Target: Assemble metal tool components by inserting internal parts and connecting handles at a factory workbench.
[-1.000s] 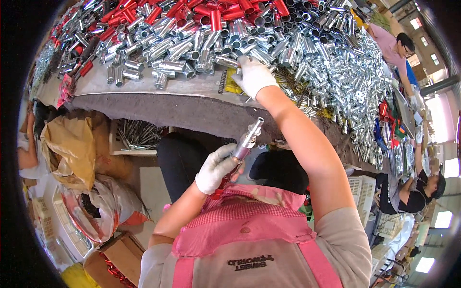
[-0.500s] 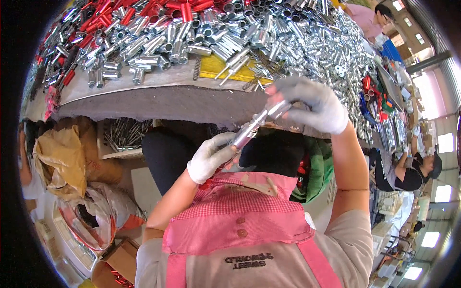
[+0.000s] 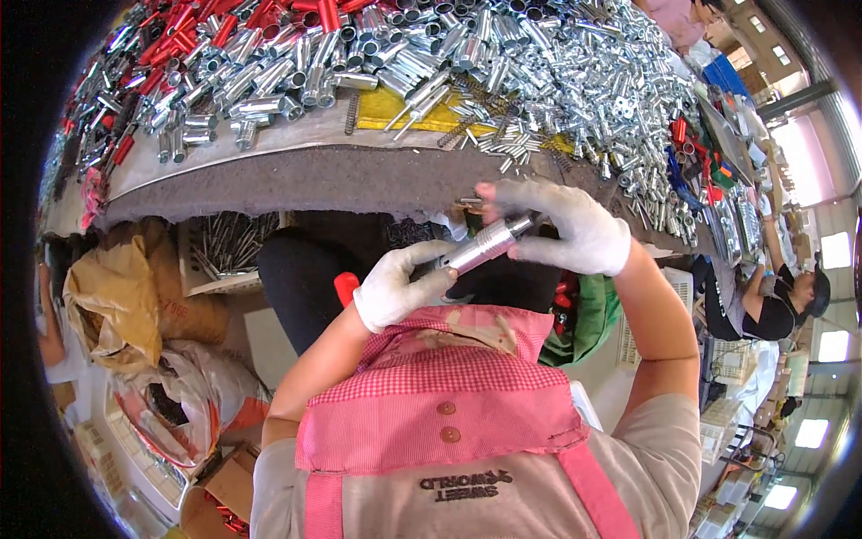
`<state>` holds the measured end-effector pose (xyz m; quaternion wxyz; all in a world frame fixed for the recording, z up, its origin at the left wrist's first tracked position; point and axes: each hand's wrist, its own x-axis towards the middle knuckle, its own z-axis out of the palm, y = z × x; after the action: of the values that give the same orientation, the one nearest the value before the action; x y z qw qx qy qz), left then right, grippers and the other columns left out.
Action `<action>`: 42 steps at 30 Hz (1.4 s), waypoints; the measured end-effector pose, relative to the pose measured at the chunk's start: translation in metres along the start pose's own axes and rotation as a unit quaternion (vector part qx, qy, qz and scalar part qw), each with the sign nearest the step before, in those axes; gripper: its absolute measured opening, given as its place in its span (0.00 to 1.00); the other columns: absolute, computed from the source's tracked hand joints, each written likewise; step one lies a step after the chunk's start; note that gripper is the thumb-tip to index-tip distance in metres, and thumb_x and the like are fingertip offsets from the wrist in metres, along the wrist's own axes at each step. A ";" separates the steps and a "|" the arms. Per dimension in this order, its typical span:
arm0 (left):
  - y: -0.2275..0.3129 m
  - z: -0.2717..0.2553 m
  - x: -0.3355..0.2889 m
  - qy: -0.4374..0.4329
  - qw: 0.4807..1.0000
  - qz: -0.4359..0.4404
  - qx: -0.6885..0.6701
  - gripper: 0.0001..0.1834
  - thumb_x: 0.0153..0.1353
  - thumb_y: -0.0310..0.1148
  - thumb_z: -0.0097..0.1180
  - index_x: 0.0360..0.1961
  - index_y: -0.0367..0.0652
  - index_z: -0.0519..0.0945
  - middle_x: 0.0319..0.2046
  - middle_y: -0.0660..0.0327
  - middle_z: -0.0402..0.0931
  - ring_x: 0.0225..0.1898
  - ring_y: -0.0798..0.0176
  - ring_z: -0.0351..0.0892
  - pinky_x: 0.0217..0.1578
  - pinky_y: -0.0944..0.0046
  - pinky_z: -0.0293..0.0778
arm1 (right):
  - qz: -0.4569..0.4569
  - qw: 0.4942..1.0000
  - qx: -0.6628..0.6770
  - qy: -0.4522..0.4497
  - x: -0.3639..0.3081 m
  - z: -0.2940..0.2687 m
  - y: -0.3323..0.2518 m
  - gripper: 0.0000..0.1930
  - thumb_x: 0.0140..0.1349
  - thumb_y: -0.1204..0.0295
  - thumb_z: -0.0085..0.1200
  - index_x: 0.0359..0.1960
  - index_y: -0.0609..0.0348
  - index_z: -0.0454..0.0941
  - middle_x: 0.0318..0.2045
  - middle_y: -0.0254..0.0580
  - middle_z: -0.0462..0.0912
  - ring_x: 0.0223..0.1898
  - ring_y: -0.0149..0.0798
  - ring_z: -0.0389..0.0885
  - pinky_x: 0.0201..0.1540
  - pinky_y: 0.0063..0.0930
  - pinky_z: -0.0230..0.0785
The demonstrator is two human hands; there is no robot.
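Note:
In front of my lap, my white-gloved left hand (image 3: 404, 287) is closed around the lower end of a shiny metal cylinder (image 3: 488, 250), which tilts up to the right. My right hand (image 3: 579, 225), gloved with bare fingertips, curves around the cylinder's upper end, thumb below and fingers above. Its fingertips are slightly smeared by motion. A dark narrow tip (image 3: 537, 219) shows at that end. Beside my left wrist, a red rounded piece (image 3: 345, 289) sticks out; what it belongs to is hidden.
Metal tubes (image 3: 314, 76), red tubes (image 3: 180, 40) and small metal fittings (image 3: 620, 117) heap on the table. A yellow sheet (image 3: 386, 110) with springs and pins lies near its edge (image 3: 269, 184). A crate of rods (image 3: 229, 247), sacks (image 3: 112, 292) and a green bag (image 3: 588, 314) stand below. Other people work at right.
My right hand has shifted slightly down and left. The cylinder has moved slightly right and lies flatter. The red piece beside my left wrist has come into view.

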<state>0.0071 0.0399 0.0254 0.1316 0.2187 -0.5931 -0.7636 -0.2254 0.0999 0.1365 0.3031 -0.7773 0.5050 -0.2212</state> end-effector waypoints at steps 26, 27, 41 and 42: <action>0.018 0.010 -0.003 0.190 0.947 0.222 -0.133 0.21 0.64 0.41 0.49 0.53 0.40 0.65 0.25 0.64 0.70 0.23 0.72 0.69 0.26 0.72 0.67 | -0.056 0.856 0.494 0.141 0.005 0.141 0.025 0.58 0.42 0.70 0.68 0.69 0.60 0.33 0.57 0.50 0.66 0.55 0.43 0.68 0.60 0.38 0.58; 0.037 0.008 -0.003 0.260 0.919 0.259 -0.147 0.25 0.64 0.46 0.47 0.55 0.41 0.64 0.28 0.63 0.70 0.26 0.70 0.70 0.28 0.71 0.68 | 0.033 0.978 0.204 0.028 -0.011 0.130 0.016 0.57 0.42 0.69 0.68 0.68 0.62 0.36 0.57 0.52 0.67 0.55 0.43 0.69 0.60 0.37 0.59; -0.112 -0.055 0.039 0.502 0.639 -0.089 -0.575 0.10 0.60 0.37 0.52 0.29 0.43 0.70 0.21 0.62 0.67 0.28 0.61 0.72 0.46 0.50 0.74 | 0.234 0.966 0.085 0.062 -0.060 0.130 0.011 0.24 0.52 0.65 0.62 0.49 0.61 0.72 0.38 0.54 0.80 0.41 0.51 0.81 0.44 0.34 0.73; -0.122 -0.048 0.050 0.450 0.717 -0.198 -0.495 0.12 0.63 0.42 0.46 0.37 0.44 0.71 0.32 0.56 0.71 0.36 0.52 0.71 0.40 0.51 0.72 | 0.258 0.962 0.055 0.070 -0.058 0.144 0.022 0.24 0.52 0.64 0.62 0.50 0.60 0.72 0.37 0.55 0.80 0.40 0.52 0.80 0.44 0.35 0.73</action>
<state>-0.0060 0.0081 -0.1108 0.3178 0.5525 0.0552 -0.7686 -0.1689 0.1824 0.0152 0.3562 -0.5852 0.6957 -0.2162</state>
